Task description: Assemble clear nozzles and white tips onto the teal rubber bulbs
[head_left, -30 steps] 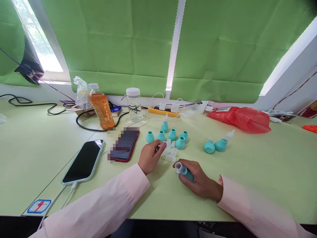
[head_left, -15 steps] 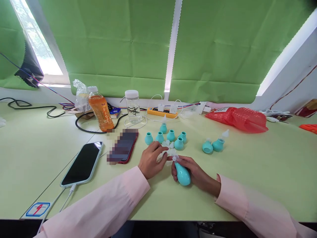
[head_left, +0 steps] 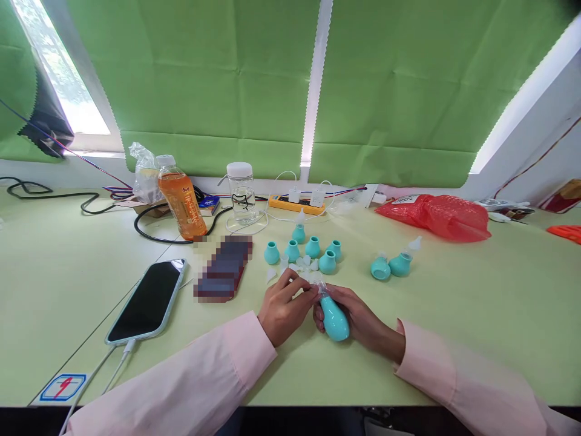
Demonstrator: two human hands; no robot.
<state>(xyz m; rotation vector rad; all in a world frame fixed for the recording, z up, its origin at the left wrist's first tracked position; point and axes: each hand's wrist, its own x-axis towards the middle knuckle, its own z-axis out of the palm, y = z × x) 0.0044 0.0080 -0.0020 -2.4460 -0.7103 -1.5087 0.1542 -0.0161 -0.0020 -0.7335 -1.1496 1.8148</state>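
Observation:
My right hand (head_left: 351, 309) is wrapped round a turquoise nasal aspirator bulb (head_left: 336, 321), its rounded end toward me and its clear neck pointing away. At that neck, my left hand (head_left: 287, 306) has its thumb and fingers pinched together; whatever lies between the fingertips is hidden. Small translucent white tips and pieces (head_left: 307, 261) lie loose just beyond my fingers. Behind them stand several small turquoise open-necked bulbs (head_left: 313, 247), and one bulb (head_left: 298, 233) carries a clear tip. Two more turquoise bulbs (head_left: 400, 265) sit off to the right, one with a pointed tip fitted.
Left of my hands lie a dark red phone (head_left: 224, 266) and a white-cased phone (head_left: 147, 303) with a cable. Farther back are an orange drink bottle (head_left: 182, 203), a clear water bottle (head_left: 244, 200), a yellow power strip (head_left: 284, 207) and a red plastic package (head_left: 449, 218).
My left hand has moved right and a little toward me, from above the loose clear pieces to the bulb's neck, and its fingers have closed. My right hand stays on the bulb.

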